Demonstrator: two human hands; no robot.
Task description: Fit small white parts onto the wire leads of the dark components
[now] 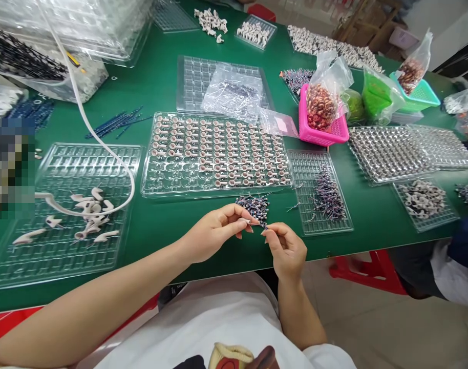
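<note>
Near the table's front edge, my left hand (214, 231) pinches a small white piece (246, 221) between thumb and fingers. Almost touching it, my right hand (286, 247) is closed on a small dark wired part (263, 225) at its fingertips. Just behind the hands lies a pile of small dark wired parts (253, 206). Beyond that pile is a clear tray (172, 190) with rows of white pieces, its front left slots bare. To the right, another clear tray (307, 225) holds more dark wired parts.
At left, a clear tray (65, 259) holds loose white pieces under a white cable (84, 115). A pink basket (326, 136) with a bag of copper-coloured parts stands behind right. Filled trays (391, 154) lie farther right, near a seated person (445, 266).
</note>
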